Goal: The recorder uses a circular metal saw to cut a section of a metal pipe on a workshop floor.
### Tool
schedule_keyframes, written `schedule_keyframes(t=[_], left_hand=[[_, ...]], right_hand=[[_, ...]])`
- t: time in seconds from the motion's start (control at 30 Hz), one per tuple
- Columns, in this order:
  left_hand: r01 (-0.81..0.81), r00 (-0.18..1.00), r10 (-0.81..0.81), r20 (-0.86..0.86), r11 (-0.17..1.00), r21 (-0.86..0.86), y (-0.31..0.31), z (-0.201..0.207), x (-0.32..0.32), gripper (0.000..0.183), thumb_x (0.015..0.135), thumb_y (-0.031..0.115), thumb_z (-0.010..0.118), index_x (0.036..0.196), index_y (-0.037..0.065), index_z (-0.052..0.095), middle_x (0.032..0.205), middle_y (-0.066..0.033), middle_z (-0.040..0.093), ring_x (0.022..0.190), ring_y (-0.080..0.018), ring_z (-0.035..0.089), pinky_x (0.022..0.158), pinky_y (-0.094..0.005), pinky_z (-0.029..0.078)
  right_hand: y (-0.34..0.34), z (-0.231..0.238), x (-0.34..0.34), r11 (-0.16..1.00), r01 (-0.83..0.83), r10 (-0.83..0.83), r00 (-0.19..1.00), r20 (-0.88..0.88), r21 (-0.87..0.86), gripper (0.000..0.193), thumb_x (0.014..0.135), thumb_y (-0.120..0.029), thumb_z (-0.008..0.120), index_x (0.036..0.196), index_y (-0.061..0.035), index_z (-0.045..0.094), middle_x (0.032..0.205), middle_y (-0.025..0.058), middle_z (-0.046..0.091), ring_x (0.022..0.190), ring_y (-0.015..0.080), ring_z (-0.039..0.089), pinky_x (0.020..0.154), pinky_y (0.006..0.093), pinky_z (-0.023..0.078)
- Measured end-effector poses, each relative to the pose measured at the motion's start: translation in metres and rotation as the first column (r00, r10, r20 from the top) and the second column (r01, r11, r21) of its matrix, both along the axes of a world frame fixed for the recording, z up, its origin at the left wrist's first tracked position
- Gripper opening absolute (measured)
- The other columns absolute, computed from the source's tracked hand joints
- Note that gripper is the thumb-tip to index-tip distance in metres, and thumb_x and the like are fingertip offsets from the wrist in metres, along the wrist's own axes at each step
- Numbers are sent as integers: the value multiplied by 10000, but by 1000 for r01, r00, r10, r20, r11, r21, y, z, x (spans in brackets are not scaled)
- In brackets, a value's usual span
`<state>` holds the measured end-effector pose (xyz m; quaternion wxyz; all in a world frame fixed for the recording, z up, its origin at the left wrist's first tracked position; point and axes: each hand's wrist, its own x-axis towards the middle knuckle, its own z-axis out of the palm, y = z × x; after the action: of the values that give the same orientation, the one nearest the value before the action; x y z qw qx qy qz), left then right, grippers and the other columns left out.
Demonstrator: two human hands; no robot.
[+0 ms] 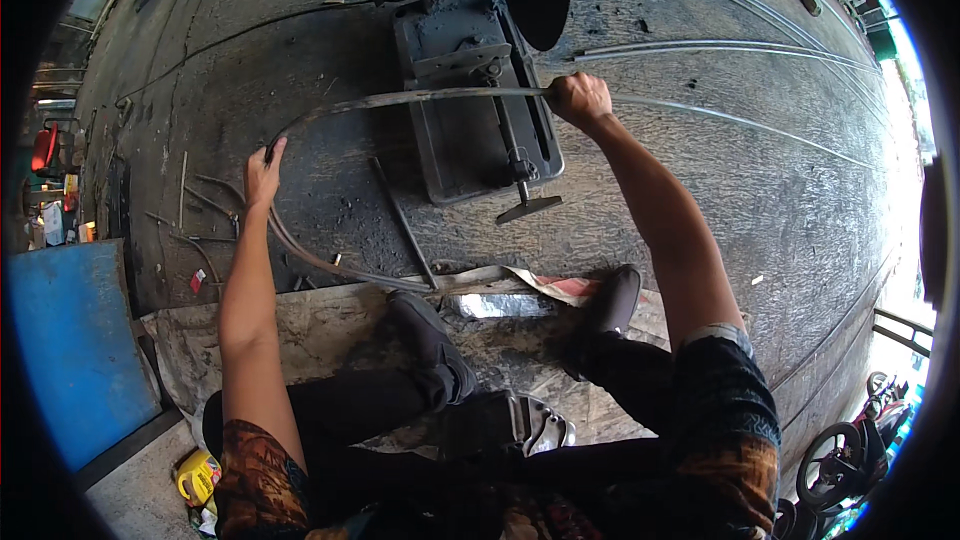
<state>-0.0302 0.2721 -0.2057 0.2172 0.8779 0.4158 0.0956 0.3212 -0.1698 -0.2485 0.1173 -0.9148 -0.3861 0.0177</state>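
A long thin metal bar [430,96] stretches across in front of me, looking bent by the lens, and passes over the grey base of a cut-off saw [445,160]. Near the bar's left end my left hand [262,175] is closed around it. My right hand [580,100] grips the same bar in a fist, just right of the saw base. Beyond that fist the bar [740,122] runs on to the far right. Above the base hangs the saw's dark disc [545,15], partly under a reddish guard. The vise screw ends in a T-shaped handle [530,208] on the near side.
A short dark bar [405,225] and curved strips [310,258] lie on the stained floor. Longer bars [720,46] lie far right. A cloth sheet [300,315] is under my shoes. A blue panel [75,340] stands left; a motorcycle [840,455] is lower right.
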Motion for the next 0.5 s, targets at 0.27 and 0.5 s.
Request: schedule_keyframes(t=[0.27, 0.5], left_hand=[[33, 995, -38, 97, 998, 54, -24, 5, 27, 659, 891, 562, 580, 773, -86, 599, 629, -193, 533, 610, -242, 500, 630, -396, 429], [27, 998, -25, 64, 999, -26, -35, 11, 54, 675, 879, 581, 588, 730, -77, 586, 570, -150, 479, 577, -192, 461, 588, -390, 411]], right_hand=[[-6, 5, 24, 997, 66, -66, 998, 24, -32, 316, 819, -350, 591, 746, -69, 715, 767, 193, 680, 756, 369, 677, 707, 450, 545], [-13, 13, 52, 989, 141, -141, 990, 2, -45, 263, 783, -311, 617, 803, -72, 723, 836, 190, 690, 824, 363, 677, 758, 447, 543]])
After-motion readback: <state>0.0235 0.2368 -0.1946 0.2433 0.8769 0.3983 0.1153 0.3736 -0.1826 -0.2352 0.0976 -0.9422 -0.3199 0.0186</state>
